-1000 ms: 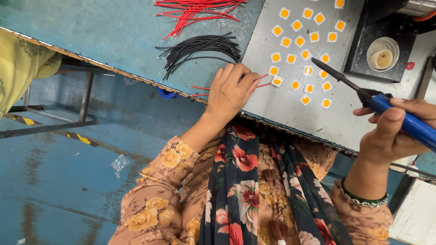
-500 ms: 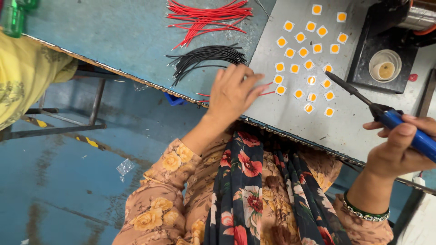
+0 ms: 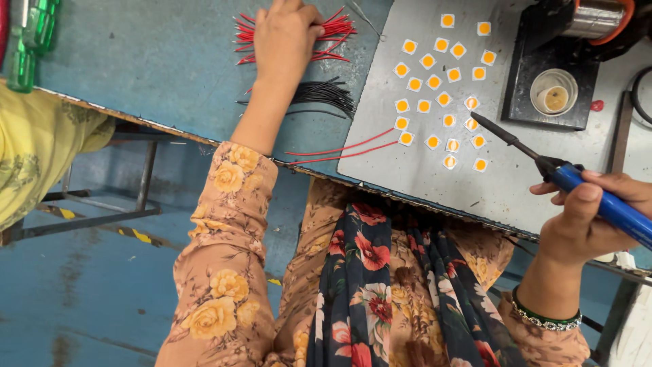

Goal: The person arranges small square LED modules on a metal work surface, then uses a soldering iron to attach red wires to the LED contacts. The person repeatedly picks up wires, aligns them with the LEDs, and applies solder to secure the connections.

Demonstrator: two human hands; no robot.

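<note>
Right hand (image 3: 587,207) closed around soldering iron (image 3: 598,197); left hand (image 3: 285,34) on red wires (image 3: 336,30).

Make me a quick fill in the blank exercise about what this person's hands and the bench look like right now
1. The left hand rests on the bundle of ____ wires.
2. The right hand grips a soldering iron with a ____ handle.
3. Two loose red wires lie beside the small ____ chips with orange centres on the grey plate.
4. The bundle of black wires lies ____ the person than the red bundle.

Missing words: red; blue; square; nearer
</note>
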